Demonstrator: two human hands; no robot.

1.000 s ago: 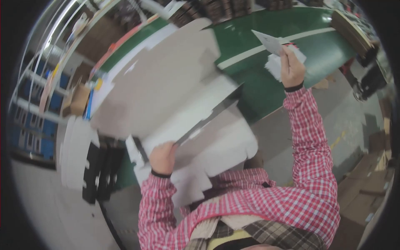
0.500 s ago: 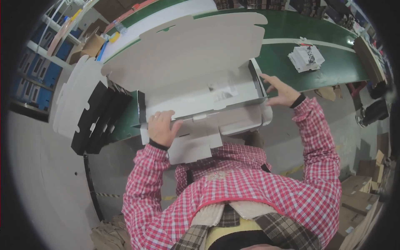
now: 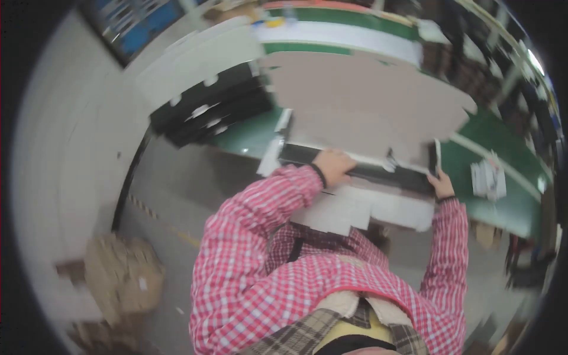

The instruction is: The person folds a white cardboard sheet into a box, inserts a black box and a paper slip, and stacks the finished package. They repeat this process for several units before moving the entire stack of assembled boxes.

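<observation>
An open cardboard box (image 3: pixel 370 106), pale inside with black outer walls, lies on the green table in front of me, its wide lid flap raised at the back. My left hand (image 3: pixel 334 167) is closed over the top of the black front wall, left of its middle. At the right front corner, my right hand (image 3: pixel 441 184) grips the wall with the thumb near the edge. Pale loose flaps (image 3: pixel 340 213) hang below the front wall toward my lap. The inside of the box is mostly hidden by its front wall.
Several black and white flat boxes (image 3: pixel 216 106) are stacked at the left end of the green table (image 3: pixel 245 139). A small pile of white pieces (image 3: pixel 489 179) lies to the right. A brown heap (image 3: pixel 121 275) sits on the floor at lower left.
The view has swung left. The black front wall now stands up along the box front. My left hand has closed over it, and my right hand, fingers apart before, has closed on the corner.
</observation>
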